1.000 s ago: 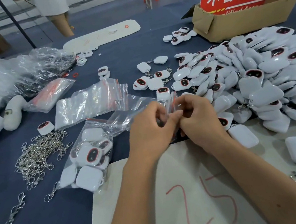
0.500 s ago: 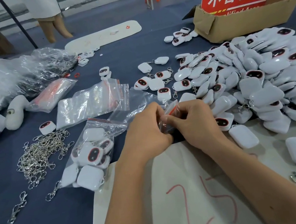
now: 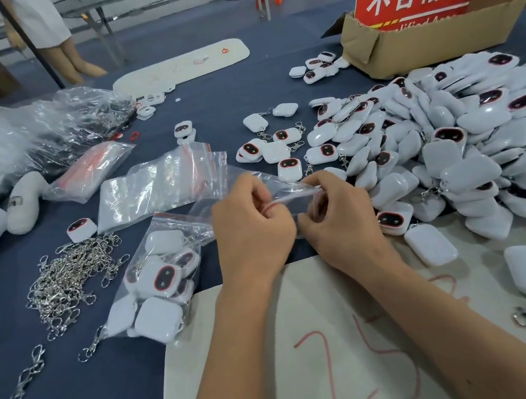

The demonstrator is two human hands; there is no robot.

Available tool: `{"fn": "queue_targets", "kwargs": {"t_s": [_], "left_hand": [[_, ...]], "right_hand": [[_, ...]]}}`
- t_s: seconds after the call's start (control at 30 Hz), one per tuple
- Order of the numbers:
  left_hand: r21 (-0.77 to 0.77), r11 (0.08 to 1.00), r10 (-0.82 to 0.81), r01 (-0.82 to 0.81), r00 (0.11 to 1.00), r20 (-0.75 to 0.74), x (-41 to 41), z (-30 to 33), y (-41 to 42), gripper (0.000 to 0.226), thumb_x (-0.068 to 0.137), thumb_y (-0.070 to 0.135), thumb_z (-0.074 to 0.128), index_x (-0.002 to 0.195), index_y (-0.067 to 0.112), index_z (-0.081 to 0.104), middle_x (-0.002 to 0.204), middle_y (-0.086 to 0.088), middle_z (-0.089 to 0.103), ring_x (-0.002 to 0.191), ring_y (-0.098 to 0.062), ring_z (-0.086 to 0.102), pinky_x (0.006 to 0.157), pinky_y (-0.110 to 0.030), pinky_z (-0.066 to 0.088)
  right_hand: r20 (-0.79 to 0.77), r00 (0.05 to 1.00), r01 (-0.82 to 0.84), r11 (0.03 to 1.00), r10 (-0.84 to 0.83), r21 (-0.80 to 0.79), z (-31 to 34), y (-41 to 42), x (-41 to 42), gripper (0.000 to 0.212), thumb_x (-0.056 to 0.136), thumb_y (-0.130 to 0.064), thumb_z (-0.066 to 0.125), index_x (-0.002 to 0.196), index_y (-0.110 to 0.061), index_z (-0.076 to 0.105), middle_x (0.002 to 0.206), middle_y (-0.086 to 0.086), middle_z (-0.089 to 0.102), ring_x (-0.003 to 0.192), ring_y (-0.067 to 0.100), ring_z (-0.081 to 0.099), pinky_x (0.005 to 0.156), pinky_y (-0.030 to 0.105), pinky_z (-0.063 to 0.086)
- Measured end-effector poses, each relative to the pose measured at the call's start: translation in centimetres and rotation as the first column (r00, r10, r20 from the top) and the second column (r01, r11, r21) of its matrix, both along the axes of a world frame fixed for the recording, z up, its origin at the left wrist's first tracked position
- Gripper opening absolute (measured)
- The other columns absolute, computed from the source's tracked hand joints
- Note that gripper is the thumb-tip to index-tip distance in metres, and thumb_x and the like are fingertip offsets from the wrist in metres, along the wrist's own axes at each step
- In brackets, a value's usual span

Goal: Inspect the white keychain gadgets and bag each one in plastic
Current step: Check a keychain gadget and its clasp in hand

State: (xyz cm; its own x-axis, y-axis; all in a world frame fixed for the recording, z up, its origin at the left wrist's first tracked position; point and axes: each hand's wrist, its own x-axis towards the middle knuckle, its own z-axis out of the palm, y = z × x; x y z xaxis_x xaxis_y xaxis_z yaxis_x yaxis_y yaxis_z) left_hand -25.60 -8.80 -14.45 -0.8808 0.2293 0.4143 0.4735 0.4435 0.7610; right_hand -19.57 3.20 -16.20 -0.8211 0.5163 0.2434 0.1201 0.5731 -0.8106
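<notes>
Our left hand and right hand pinch the small clear red-striped plastic bag, stretched left-right between them; the heap of white keychain gadgets lies right, nearer our right hand.

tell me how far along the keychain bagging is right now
Barely started, it seems. Done: one clear zip bag holding several white gadgets lies at the left. In hand: the left hand and right hand pinch a small clear red-striped bag. Left: the big heap of loose white gadgets at right.
</notes>
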Motion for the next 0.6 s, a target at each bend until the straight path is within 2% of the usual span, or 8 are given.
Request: {"fn": "queue_targets", "kwargs": {"t_s": [0.13,0.23,0.3,0.43,0.53,0.6], "left_hand": [[-0.242,0.968,-0.055,0.064,0.998,0.044,0.3,-0.1,0.2,0.031,0.069,0.022,0.068,0.087,0.031,0.045,0.074,0.009,0.056,0.069,-0.011,0.054,0.059,-0.036,0.048],[-0.388,0.921,-0.034,0.047,0.999,0.041,-0.2,-0.1,-0.4,0.042,0.071,0.014,0.074,0.095,0.032,0.044,0.095,0.011,0.054,0.084,-0.017,0.055,0.069,-0.042,0.051],[-0.353,0.936,-0.021,0.009,0.999,-0.030,-0.1,0.1,-0.3,0.040,0.071,0.008,0.071,0.094,0.028,0.046,0.098,0.010,0.053,0.087,-0.018,0.053,0.072,-0.038,0.048],[-0.113,0.994,-0.026,0.003,0.979,-0.201,0.5,1.3,0.3,0.028,0.067,0.000,0.063,0.085,0.018,0.052,0.085,0.005,0.055,0.075,-0.015,0.049,0.067,-0.034,0.045],[-0.011,1.000,-0.026,0.023,0.940,-0.340,0.5,2.2,-0.3,0.020,0.064,0.002,0.061,0.080,0.013,0.055,0.078,0.003,0.055,0.067,-0.018,0.051,0.059,-0.032,0.044],[0.038,0.999,0.029,-0.015,0.928,-0.371,0.2,2.6,-0.9,0.020,0.063,0.001,0.061,0.076,0.015,0.056,0.073,0.005,0.054,0.064,-0.015,0.051,0.056,-0.027,0.042]], "right_hand": [[-0.009,0.999,-0.042,0.999,0.042,-0.005,0.3,0.1,0.0,0.035,0.084,-0.009,0.076,0.118,-0.017,0.067,0.068,-0.011,0.060,0.068,-0.001,0.057,0.063,0.010,0.040],[-0.024,0.997,-0.076,0.996,0.077,0.053,0.5,-0.1,0.1,0.039,0.091,-0.007,0.071,0.128,-0.018,0.067,0.066,-0.009,0.060,0.066,0.009,0.055,0.065,0.019,0.042],[-0.024,0.995,-0.094,0.993,0.096,0.070,0.5,-0.3,0.1,0.049,0.089,-0.008,0.073,0.135,-0.020,0.061,0.065,-0.006,0.061,0.065,0.014,0.056,0.069,0.030,0.045],[-0.008,0.991,-0.132,0.989,0.133,0.065,0.3,-0.3,0.2,0.073,0.081,-0.005,0.077,0.144,-0.022,0.047,0.065,-0.006,0.059,0.064,0.017,0.057,0.067,0.039,0.050],[-0.005,0.989,-0.144,0.983,0.146,0.117,0.1,-0.1,0.0,0.076,0.081,0.001,0.070,0.149,-0.022,0.045,0.069,-0.010,0.055,0.063,0.011,0.052,0.066,0.041,0.050],[-0.011,0.991,-0.134,0.983,0.137,0.129,0.0,-0.3,-0.1,0.071,0.084,0.001,0.069,0.148,-0.021,0.047,0.072,-0.013,0.058,0.065,0.009,0.054,0.068,0.040,0.051]]}}
